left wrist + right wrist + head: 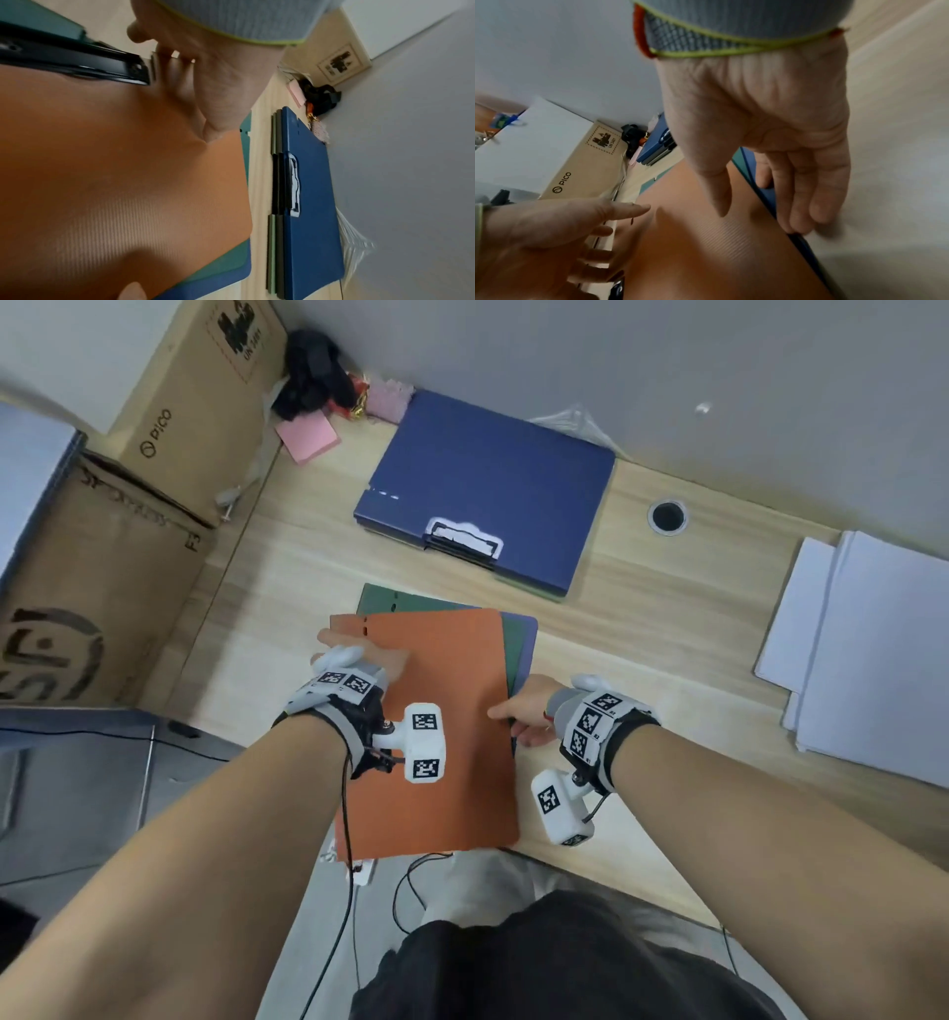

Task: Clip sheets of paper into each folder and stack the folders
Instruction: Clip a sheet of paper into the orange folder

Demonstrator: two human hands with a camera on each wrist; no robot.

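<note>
An orange folder (447, 737) is held closed over the table's near edge, above a green folder (390, 598) and a blue folder (529, 649) that lie on the table. My left hand (382, 662) grips its upper left edge; in the left wrist view the fingers (167, 60) curl under beside the black clip bar (90, 63). My right hand (524, 711) pinches the right edge, thumb (718, 192) on the cover and fingers (798, 203) curled around it. A stack of white paper sheets (873, 649) lies at the right.
A stack of closed folders with a blue one on top (488, 480) sits at the back by the wall. Cardboard boxes (195, 403) stand along the left. A cable hole (666, 516) is in the wooden table (642, 634). Pink notes (308, 436) lie in the far corner.
</note>
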